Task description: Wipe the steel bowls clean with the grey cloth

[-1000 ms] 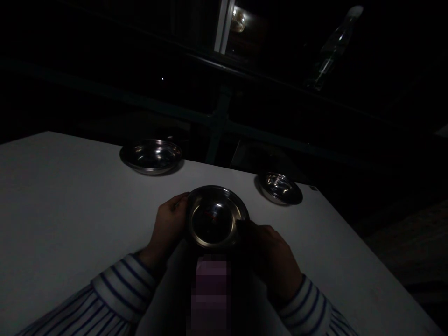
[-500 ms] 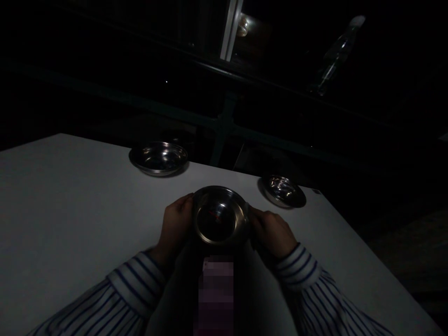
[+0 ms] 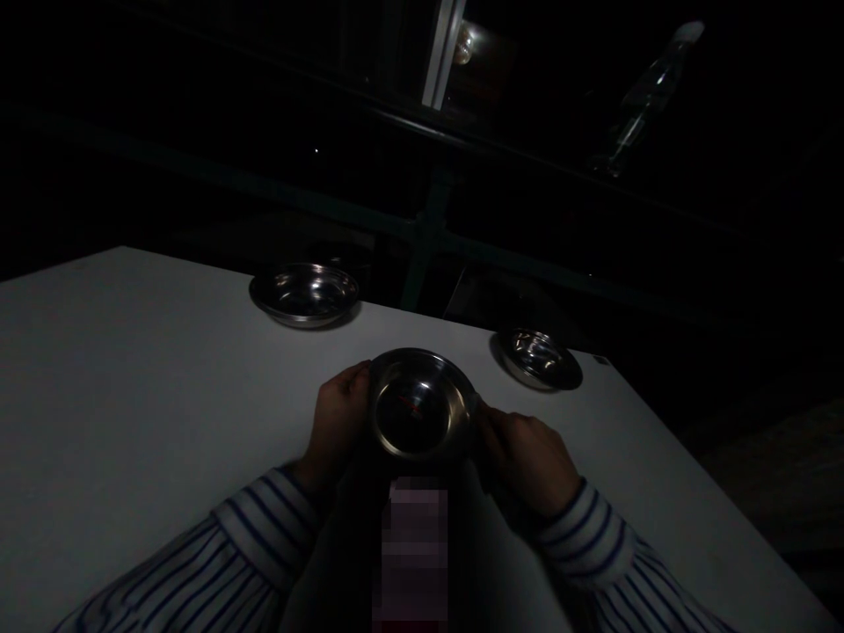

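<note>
A steel bowl (image 3: 422,404) is held over the white table (image 3: 132,396) in front of me. My left hand (image 3: 336,422) grips its left rim with fingers curled round the edge. My right hand (image 3: 531,457) pinches its right rim. Both sleeves are white with dark stripes. The bowl looks empty apart from a small reddish mark inside. The scene is very dark.
A shallow steel dish (image 3: 304,294) rests at the table's far edge, left of centre. A smaller steel dish (image 3: 539,359) sits near the far right corner. Beyond the table are dark shelves, a pale post (image 3: 443,53) and a bottle (image 3: 650,88).
My right hand came up from below the bowl to grip its right rim. The view shifted slightly left, so the dishes appear further right. The bowl stays in both hands.
</note>
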`<state>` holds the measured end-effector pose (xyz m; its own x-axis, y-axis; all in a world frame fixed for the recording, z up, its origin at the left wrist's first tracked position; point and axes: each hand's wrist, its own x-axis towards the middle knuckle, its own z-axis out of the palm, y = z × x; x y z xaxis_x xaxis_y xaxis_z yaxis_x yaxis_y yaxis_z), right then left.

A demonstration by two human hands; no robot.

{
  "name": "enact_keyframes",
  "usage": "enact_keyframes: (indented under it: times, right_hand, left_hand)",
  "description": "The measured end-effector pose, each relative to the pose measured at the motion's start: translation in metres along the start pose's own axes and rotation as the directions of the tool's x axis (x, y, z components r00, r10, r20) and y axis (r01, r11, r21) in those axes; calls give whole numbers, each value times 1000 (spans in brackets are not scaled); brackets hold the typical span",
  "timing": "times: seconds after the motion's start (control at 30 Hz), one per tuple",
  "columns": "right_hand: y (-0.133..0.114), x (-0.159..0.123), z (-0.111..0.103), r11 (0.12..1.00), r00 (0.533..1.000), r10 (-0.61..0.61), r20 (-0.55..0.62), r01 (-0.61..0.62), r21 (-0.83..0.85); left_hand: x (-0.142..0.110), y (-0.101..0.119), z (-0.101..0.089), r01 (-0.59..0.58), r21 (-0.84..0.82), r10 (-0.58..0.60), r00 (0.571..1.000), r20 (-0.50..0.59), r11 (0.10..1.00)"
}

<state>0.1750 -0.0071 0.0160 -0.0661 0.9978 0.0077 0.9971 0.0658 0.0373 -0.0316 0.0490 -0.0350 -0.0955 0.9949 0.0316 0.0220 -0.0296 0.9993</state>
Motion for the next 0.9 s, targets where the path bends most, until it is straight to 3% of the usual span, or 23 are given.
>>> enact_keyframes:
  times: [0.1,0.2,0.3,0.43,0.53,0.63,0.73,0.9]
  right_hand:
    - [2,10,-1,1000,1000,-4,3,4,-25]
    - [3,26,-3,999,999,-40,1,40,-20]
    - [3,25,-3,998,998,-68,5,68,-16]
    - [5,19,-4,996,996,-90,21,90,4]
    - [6,37,-6,991,991,-131,25,130,27]
    - [5,56,-8,986,987,-162,16,162,40]
    - [7,56,-9,982,983,-185,18,184,44]
    - [17,51,-11,965,963,-260,69,257,41]
  left_hand:
    - [1,-1,-1,5,15,-5,1000,28,1000]
    - [2,-2,-1,-5,30,6,1000,-8,1000]
    - [1,-2,0,0,19,0,1000,-31,1000]
    - [2,-1,-1,27,-15,-27,1000,10,1000]
    - [3,0,-4,15,8,-15,999,47,1000]
    - [5,-3,-4,14,22,-14,1000,17,1000]
    - [5,-4,-3,19,7,-19,1000,-18,1000]
    - [7,0,-4,34,-78,-28,996,81,996]
